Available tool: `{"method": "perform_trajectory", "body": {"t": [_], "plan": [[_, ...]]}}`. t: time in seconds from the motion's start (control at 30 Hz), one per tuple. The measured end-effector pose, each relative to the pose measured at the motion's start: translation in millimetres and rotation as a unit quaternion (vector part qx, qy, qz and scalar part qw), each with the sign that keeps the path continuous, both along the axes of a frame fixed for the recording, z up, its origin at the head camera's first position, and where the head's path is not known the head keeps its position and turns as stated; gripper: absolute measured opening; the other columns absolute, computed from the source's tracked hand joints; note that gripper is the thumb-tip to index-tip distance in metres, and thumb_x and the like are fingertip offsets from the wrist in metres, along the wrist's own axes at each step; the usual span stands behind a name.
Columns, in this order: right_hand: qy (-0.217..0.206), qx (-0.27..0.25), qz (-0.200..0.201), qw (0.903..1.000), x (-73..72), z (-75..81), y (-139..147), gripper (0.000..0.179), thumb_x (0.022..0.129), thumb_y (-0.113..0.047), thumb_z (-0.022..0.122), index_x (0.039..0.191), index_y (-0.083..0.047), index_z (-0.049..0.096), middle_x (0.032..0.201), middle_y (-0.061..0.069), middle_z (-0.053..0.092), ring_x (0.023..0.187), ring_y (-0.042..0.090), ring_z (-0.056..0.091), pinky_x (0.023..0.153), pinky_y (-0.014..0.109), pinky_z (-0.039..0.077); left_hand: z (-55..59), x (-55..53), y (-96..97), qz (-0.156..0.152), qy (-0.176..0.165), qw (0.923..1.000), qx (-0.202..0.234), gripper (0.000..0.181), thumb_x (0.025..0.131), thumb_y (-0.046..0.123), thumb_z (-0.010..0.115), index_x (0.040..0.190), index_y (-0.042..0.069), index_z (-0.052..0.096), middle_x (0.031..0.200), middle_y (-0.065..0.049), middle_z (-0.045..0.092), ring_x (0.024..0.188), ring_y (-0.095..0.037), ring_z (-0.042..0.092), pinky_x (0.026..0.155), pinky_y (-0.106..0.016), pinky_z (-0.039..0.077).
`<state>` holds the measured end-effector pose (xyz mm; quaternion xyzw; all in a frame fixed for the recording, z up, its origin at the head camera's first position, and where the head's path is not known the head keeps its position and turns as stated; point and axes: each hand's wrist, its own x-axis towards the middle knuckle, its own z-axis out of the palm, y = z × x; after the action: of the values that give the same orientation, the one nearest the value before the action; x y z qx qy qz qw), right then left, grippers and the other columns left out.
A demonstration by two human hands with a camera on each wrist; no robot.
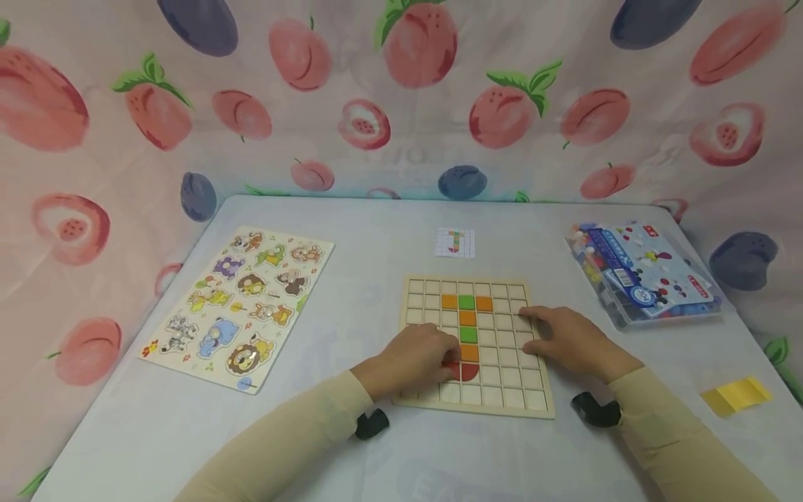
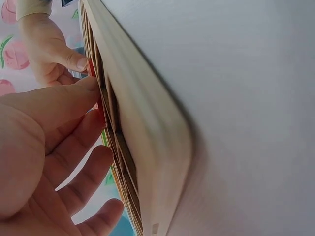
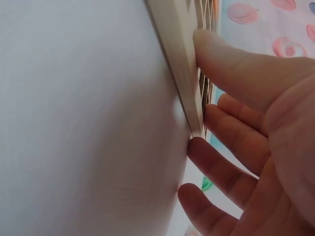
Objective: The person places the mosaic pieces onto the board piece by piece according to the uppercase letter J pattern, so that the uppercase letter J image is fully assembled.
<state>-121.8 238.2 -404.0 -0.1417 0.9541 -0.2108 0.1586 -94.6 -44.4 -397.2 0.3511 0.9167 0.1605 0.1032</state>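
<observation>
A square wooden grid board [image 1: 508, 397] lies on the table. In it, orange and green squares form a T shape, with a rounded red piece [image 1: 469, 372] at the foot. Just left of that, my left hand [image 1: 417, 355] pinches a second red piece [image 1: 451, 368] between thumb and index finger at its cell; the fingers partly hide it. The left wrist view shows red [image 2: 101, 117] at those fingertips. My right hand [image 1: 574, 341] rests on the board's right edge, thumb and fingers spread; in the right wrist view its thumb [image 3: 216, 49] touches the wooden rim.
A small card [image 1: 454, 242] printed with a similar coloured T lies behind the board. On the left is an animal puzzle board [image 1: 251, 307]. A clear plastic case [image 1: 646, 272] stands at the back right, and a folded yellow paper [image 1: 737, 396] lies near the right edge.
</observation>
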Motion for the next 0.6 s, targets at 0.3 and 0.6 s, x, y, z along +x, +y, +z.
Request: {"method": "perform_trajectory", "body": {"t": [0.3, 0.6], "plan": [[0.014, 0.003, -0.002, 0.9999, 4.6, -0.9, 0.5, 0.067, 0.090, -0.029, 0.076, 0.144, 0.000, 0.050, 0.144, 0.027, 0.049, 0.132, 0.051, 0.042, 0.104, 0.063, 0.034, -3.0, -1.1, -0.2, -0.003, 0.006, 1.0000, -0.005, 0.014, 0.088, 0.024, 0.079, 0.099, 0.018, 0.075, 0.079, 0.014, 0.063, 0.077, -0.007, 0.051, 0.074, -0.025, 0.042], [0.035, -0.003, 0.004, 0.9994, 12.3, 2.1, 3.2, 0.066, 0.093, -0.033, 0.071, 0.145, 0.002, 0.048, 0.146, 0.025, 0.048, 0.134, 0.048, 0.041, 0.106, 0.061, 0.033, 1.3, 2.0, -19.5, 0.047, -0.018, 0.9987, -0.005, 0.023, 0.088, 0.027, 0.075, 0.109, 0.015, 0.076, 0.096, 0.008, 0.070, 0.091, -0.011, 0.058, 0.085, -0.029, 0.048]]}}
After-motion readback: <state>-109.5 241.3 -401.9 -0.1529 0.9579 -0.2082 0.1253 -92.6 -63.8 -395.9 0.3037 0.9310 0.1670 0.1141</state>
